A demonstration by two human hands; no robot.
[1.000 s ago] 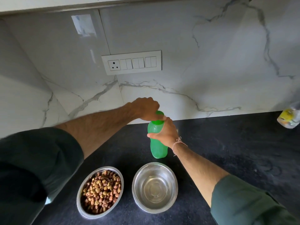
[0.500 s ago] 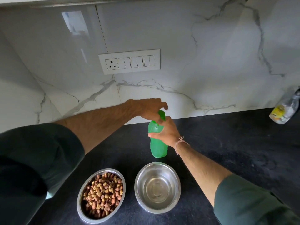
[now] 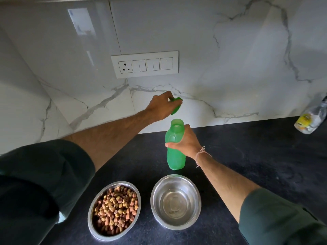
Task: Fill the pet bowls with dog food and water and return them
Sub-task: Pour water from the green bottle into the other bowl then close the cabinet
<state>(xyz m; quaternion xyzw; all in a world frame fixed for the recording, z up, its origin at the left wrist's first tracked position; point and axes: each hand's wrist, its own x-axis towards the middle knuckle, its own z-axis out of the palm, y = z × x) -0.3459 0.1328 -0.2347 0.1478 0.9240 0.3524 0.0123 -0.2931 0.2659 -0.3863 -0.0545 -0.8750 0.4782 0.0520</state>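
A green plastic bottle [image 3: 175,156] stands upright on the dark counter, its mouth uncovered. My right hand [image 3: 185,143] is wrapped around its upper half. Above and left of the bottle, my left hand [image 3: 161,107] holds the green cap [image 3: 177,106] lifted clear of the neck. In front of the bottle sit two steel bowls: the left bowl [image 3: 92,225] is full of brown and tan dog food [image 3: 115,209], the right bowl [image 3: 177,201] looks empty or holds only a little clear liquid.
The black counter [image 3: 256,156] runs to a white marble wall with a switch and socket plate [image 3: 145,64]. A clear bottle with a yellow label [image 3: 310,119] lies at the far right against the wall.
My left hand has lifted the cap off the bottle and raised it up and away. The bottle stays put in my right hand.
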